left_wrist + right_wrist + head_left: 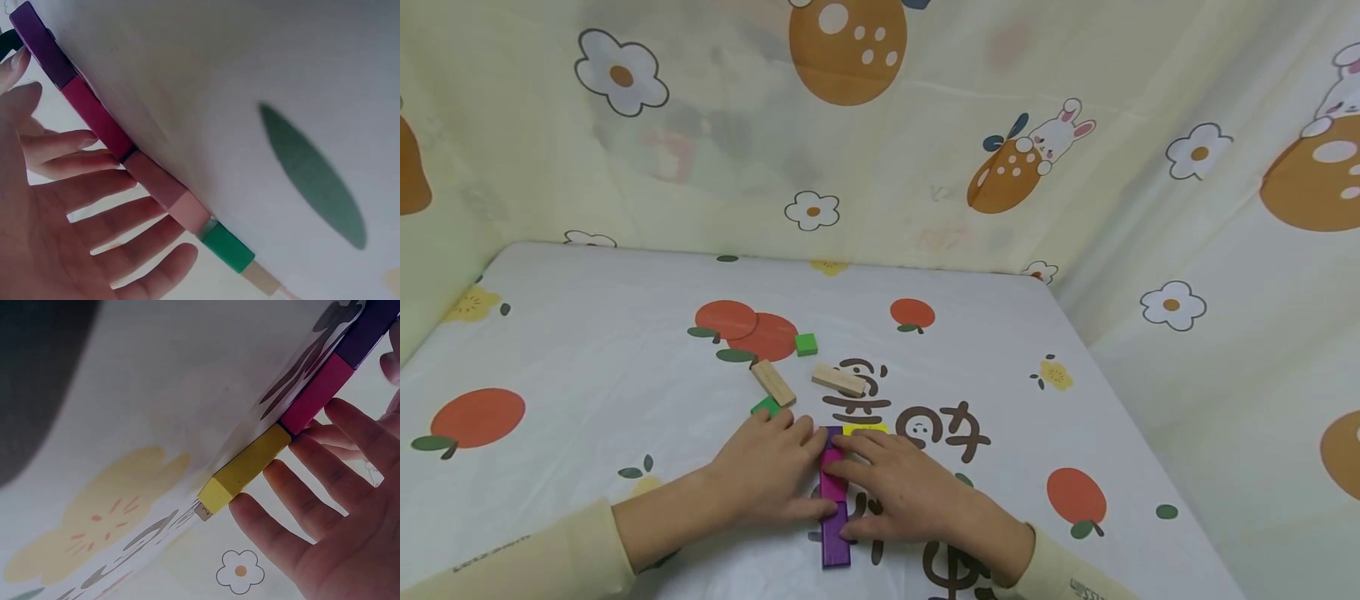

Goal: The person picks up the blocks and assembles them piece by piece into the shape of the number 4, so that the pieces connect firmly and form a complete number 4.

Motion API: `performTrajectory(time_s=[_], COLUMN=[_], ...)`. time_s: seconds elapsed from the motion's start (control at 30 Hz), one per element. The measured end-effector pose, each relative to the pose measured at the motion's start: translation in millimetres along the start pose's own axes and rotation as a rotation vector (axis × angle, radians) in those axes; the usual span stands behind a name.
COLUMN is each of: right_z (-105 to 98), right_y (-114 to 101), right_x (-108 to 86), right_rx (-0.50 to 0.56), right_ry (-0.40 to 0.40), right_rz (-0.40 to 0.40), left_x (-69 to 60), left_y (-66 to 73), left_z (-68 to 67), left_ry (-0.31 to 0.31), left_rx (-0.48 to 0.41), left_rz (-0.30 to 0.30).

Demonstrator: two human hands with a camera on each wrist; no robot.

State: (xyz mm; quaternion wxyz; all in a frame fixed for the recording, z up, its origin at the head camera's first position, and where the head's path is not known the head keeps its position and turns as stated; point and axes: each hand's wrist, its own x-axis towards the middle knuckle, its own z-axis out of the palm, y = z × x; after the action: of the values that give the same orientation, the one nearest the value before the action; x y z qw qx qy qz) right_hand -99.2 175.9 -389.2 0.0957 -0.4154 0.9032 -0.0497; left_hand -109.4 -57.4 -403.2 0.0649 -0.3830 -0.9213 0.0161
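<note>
- Blocks we count: one magenta block [833, 490], two purple blocks [835, 537] at its ends; beyond it, one yellow block [865, 429], two green blocks [806, 344], two wooden blocks [838, 381].
- Our left hand [767, 467] and right hand [910, 487] flank it, fingers extended, spread.
- Under it, white printed tablecloth [625, 350]; farther beyond, patterned curtain [722, 167].

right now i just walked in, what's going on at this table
A person's left hand and right hand flank a purple rectangular block and a magenta rectangular block, laid end to end with the purple one nearer the person. A yellow rectangular block lies near the right hand. Farther off on the patterned white tablecloth are two plain wooden rectangular blocks and a small green square block.
</note>
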Motion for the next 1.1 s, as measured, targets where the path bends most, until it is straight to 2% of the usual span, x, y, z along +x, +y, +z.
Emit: performTrajectory(time_s=[0.1,0.23,0.33,0.67,1.1], right_z=[-0.2,-1.3,-1.5,-0.6,-1.4], right_y=[0.0,-0.3,-0.4,-1.2,-2.1], right_x=[0.3,0.5,0.5,0.0,-0.6], right_rx=[0.002,0.015,0.020,0.009,0.004], right_ry=[-0.002,-0.010,-0.019,-0.032,-0.032], right_rz=[0.003,0.010,0.014,0.013,0.017], left_x=[-0.6,-1.6,-2.5,-4.5,-8.6], left_y=[2.2,4.5,6.0,13.0,18.2], left_z=[-0.3,-0.4,-0.3,-4.2,-4.6], left_ry=[-0.023,-0.024,-0.035,-0.128,-0.119], left_rx=[0.015,0.035,0.022,-0.014,0.006], left_rz=[0.000,-0.005,-0.012,-0.043,-0.054])
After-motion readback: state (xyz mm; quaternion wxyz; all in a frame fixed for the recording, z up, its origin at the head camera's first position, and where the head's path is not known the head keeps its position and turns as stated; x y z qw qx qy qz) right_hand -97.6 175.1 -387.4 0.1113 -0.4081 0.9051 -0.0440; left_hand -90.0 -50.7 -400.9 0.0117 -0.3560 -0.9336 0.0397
